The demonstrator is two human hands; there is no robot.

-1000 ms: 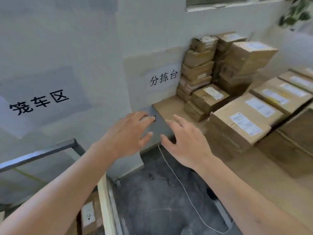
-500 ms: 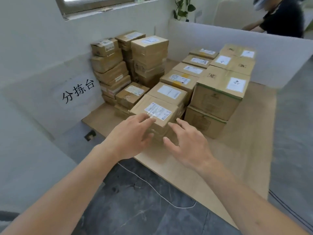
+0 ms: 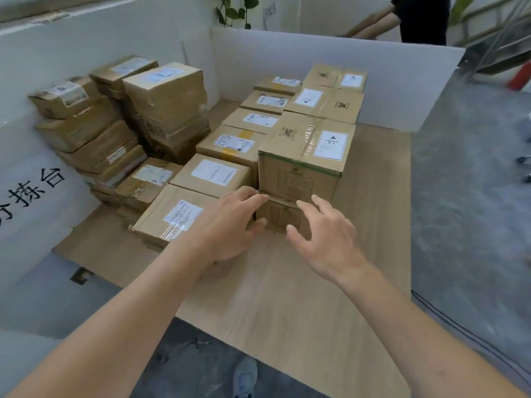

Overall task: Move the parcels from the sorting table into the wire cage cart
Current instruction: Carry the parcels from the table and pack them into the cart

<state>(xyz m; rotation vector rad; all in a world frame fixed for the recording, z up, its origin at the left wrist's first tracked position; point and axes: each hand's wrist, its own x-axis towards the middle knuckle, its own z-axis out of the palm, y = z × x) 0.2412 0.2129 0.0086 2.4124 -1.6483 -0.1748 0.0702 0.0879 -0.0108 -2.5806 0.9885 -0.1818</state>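
A: Hands status?

B: Left hand [image 3: 227, 225] is over the near right corner of the flat front parcel [image 3: 172, 216], fingers loosely spread, tips at the lower box [image 3: 280, 215] of the stack. Can't tell if it's touching either one, since the hand covers the contact area. No grip visible. Right hand [image 3: 327, 239] is spread, palm down, in front of the same lower box. It holds nothing.

A: Parcels?

B: All are on the sorting table [image 3: 287, 297]. The box with the HEAVY label [image 3: 304, 156] sits on the lower box, whose front face is mostly hidden behind both hands. More labelled boxes run back in rows behind. A leaning stack of smaller parcels [image 3: 94, 139] is at the left against the wall.

A: Cage cart?

B: Out of frame.

A: Anything unreadable?

B: Label print is too blurred to read except "HEAVY". The wall sign [image 3: 31, 193] is cut off at the left edge. A second person [image 3: 416, 18] stands behind the white partition [image 3: 344, 61], cropped at the top, with only torso and arm showing. A shoe [image 3: 244, 377] shows at the bottom, below the table edge.
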